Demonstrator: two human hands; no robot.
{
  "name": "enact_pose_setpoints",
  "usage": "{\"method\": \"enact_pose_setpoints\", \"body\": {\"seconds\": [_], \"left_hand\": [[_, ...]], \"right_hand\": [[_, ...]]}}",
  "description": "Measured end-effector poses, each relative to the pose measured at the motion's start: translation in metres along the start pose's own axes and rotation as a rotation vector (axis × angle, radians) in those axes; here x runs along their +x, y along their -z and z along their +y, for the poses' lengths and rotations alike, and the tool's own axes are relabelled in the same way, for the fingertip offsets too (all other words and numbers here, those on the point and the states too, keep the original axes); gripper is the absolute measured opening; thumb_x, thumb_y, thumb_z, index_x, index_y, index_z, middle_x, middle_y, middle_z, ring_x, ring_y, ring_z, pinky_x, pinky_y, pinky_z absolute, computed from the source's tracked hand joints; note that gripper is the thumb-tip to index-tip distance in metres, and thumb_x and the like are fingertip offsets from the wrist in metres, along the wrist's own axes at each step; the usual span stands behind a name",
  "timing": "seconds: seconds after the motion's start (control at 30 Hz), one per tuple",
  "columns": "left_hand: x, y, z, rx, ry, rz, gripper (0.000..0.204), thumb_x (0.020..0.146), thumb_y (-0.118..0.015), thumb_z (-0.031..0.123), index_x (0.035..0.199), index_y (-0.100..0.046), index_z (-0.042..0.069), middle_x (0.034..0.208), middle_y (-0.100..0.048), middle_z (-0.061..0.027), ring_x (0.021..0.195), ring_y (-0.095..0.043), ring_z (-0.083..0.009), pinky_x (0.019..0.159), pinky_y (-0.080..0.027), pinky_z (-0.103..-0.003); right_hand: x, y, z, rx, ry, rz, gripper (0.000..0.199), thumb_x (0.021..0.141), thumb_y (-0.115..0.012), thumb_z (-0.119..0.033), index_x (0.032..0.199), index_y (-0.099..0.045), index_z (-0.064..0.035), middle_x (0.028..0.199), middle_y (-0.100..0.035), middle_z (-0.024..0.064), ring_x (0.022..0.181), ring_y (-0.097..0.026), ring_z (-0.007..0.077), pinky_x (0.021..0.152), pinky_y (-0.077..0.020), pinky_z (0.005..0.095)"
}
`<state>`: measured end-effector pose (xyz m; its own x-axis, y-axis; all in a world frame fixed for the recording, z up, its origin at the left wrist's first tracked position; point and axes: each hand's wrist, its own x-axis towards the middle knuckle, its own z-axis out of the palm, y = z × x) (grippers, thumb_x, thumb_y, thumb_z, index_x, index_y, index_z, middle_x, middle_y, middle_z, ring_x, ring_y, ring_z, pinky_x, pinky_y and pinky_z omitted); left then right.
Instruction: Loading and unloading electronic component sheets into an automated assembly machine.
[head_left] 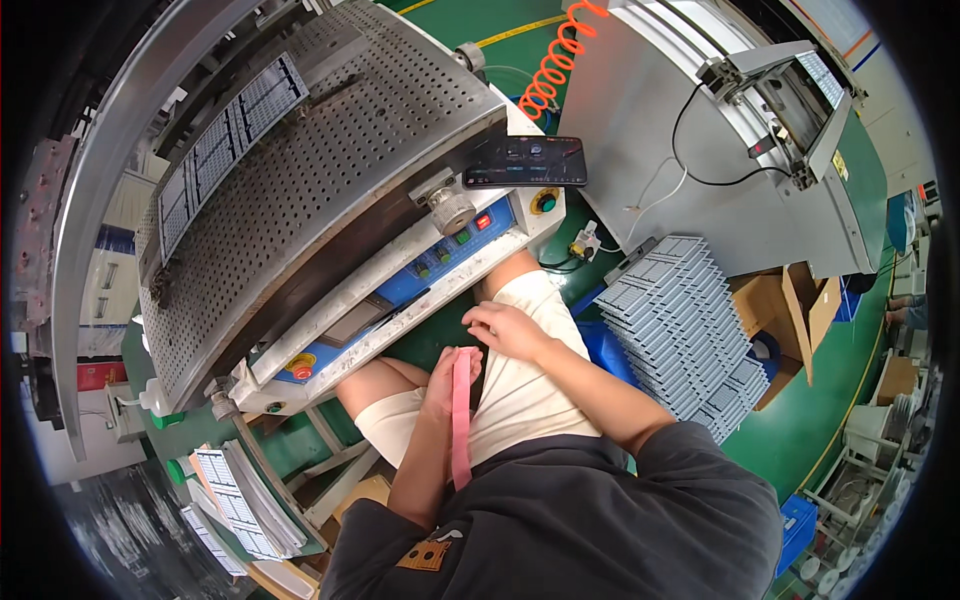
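Note:
My left hand (447, 385) is closed around the upper end of a long pink strip (460, 425), held over my lap. The strip hangs down from the fingers toward my dark shirt. Close by on the right, my right hand (508, 332) lies over my right thigh with loosely bent fingers, apart from the strip; nothing shows in it. In front of both hands stands a machine with a perforated metal bed (330, 140) and a blue control panel (440, 258). A printed sheet (228, 150) lies on the bed.
A dark phone or tablet (525, 162) rests at the machine's right corner. To my right rises a tall stack of grey printed panels (680, 325), beside an open cardboard box (795, 315). An orange coiled hose (553, 65) hangs behind. More printed sheets (240, 500) are stacked at lower left.

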<state>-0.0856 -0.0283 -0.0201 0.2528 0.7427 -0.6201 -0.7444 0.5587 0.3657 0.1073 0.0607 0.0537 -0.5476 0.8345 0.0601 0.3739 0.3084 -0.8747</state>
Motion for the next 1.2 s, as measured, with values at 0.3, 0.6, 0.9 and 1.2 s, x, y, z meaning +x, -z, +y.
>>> {"method": "enact_pose_setpoints", "body": {"seconds": [0.3, 0.6, 0.9, 1.2], "left_hand": [[0.007, -0.005, -0.003, -0.075, -0.030, -0.017, 0.012, 0.102, -0.048, 0.018, 0.098, -0.053, 0.008, 0.094, -0.063, -0.0091, 0.087, -0.062, -0.0178, 0.078, -0.054, -0.030], [0.005, 0.004, 0.000, 0.022, -0.020, -0.063, 0.014, 0.103, -0.049, 0.025, 0.100, -0.054, 0.013, 0.094, -0.061, -0.0022, 0.072, -0.057, -0.0084, 0.055, -0.045, -0.019], [0.005, -0.002, -0.001, -0.075, -0.006, -0.072, 0.016, 0.104, -0.047, 0.028, 0.100, -0.053, 0.014, 0.085, -0.054, 0.0022, 0.059, -0.041, -0.0051, 0.049, -0.033, -0.017], [0.005, 0.001, -0.009, 0.188, -0.151, -0.050, 0.018, 0.104, -0.046, 0.028, 0.099, -0.053, 0.012, 0.086, -0.056, 0.0016, 0.061, -0.044, -0.0060, 0.051, -0.034, -0.018]], "right_hand": [[0.003, -0.011, -0.004, -0.412, 0.057, -0.183, 0.018, 0.085, -0.063, -0.028, 0.088, -0.060, -0.0105, 0.088, -0.061, 0.0056, 0.087, -0.064, 0.0264, 0.071, -0.0523, 0.0385], [0.008, -0.017, -0.006, -0.437, 0.063, -0.186, 0.017, 0.088, -0.058, -0.027, 0.088, -0.059, -0.0105, 0.087, -0.062, 0.0057, 0.089, -0.064, 0.0252, 0.072, -0.0527, 0.0392], [0.010, -0.032, -0.002, -0.416, 0.025, -0.188, 0.018, 0.091, -0.055, -0.026, 0.087, -0.060, -0.0093, 0.087, -0.066, 0.0086, 0.089, -0.065, 0.0277, 0.073, -0.0523, 0.0406], [0.007, -0.034, 0.002, -0.359, 0.004, -0.203, 0.016, 0.090, -0.055, -0.023, 0.091, -0.056, -0.0071, 0.087, -0.068, 0.0117, 0.085, -0.066, 0.0319, 0.071, -0.0521, 0.0448]]}}
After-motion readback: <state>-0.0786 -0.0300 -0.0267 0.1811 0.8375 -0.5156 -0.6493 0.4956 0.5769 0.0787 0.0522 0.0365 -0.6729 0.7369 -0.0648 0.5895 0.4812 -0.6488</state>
